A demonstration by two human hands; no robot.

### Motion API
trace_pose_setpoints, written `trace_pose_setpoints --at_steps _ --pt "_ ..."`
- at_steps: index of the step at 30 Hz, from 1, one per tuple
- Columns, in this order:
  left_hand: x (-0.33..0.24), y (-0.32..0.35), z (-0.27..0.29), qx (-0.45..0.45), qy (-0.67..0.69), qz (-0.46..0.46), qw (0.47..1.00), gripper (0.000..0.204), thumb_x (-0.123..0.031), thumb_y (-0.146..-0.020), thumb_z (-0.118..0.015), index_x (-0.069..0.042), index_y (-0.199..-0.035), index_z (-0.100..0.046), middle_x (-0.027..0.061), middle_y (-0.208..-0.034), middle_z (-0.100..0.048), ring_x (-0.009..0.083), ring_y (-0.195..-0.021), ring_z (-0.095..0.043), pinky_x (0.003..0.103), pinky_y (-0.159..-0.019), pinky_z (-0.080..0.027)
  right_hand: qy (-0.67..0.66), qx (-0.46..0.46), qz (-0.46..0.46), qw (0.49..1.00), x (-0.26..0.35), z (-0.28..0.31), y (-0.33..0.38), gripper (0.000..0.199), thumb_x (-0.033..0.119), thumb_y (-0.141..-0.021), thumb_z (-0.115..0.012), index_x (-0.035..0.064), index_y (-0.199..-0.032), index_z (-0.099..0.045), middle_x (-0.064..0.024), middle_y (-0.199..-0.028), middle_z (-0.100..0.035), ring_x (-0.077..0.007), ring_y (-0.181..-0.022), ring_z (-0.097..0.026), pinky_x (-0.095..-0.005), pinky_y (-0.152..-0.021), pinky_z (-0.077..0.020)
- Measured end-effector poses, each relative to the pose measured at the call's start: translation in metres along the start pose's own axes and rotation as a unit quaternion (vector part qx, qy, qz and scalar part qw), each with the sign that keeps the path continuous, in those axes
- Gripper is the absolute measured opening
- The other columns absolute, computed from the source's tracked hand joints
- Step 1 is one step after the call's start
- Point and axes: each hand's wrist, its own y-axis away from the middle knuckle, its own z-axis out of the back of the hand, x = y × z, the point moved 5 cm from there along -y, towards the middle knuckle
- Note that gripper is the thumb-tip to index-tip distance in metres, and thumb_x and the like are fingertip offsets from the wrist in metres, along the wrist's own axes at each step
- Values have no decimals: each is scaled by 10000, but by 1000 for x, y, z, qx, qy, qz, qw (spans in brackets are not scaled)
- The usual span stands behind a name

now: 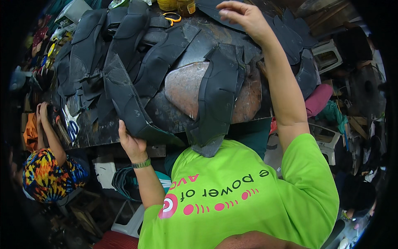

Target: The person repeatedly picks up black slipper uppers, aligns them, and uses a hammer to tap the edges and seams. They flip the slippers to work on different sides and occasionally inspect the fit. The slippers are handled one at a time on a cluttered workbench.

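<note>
At the table's front edge my left hand [133, 145] grips the lower end of a long black foam-like panel [130, 101], thumb outside and fingers partly hidden by it. My right hand [244, 20] is raised toward the table's far side, fingers loosely bent and apart, with nothing visible in them. It hovers near a large flat black sheet [217, 13]. Before me, another black moulded panel [220, 85] lies across a worn brown board [184, 85], its lower end hanging over the edge against my green shirt.
Several black panels [87, 43] pile up on the dark table [161, 108] at the left. Orange-handled scissors [172, 17] and yellowish jars [185, 7] stand far back; blue-handled scissors [73, 128] lie left. A person in a colourful shirt [52, 172] works at the left. White stools [327, 56] stand right.
</note>
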Motion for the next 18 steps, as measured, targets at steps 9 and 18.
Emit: trace_pose_setpoints --at_steps 9,18 --pt "-24 14 2 34 82 14 996 358 -319 -1029 -538 -21 -1188 -660 103 -1144 -715 240 -1014 -696 394 -897 -557 -3 25 -62 998 52 -39 84 259 158 -916 -691 -8 -1114 -706 -39 -874 -690 -98 -794 -652 -256 -731 -512" --pt "-63 27 -9 42 16 -20 999 399 -325 -1058 -484 -1 -1217 -655 127 -1194 -705 228 -1053 -692 355 -944 -536 69 -18 -71 995 71 -40 159 258 49 -837 -738 17 -1091 -708 -9 -900 -622 -87 -818 -564 -238 -720 -437"
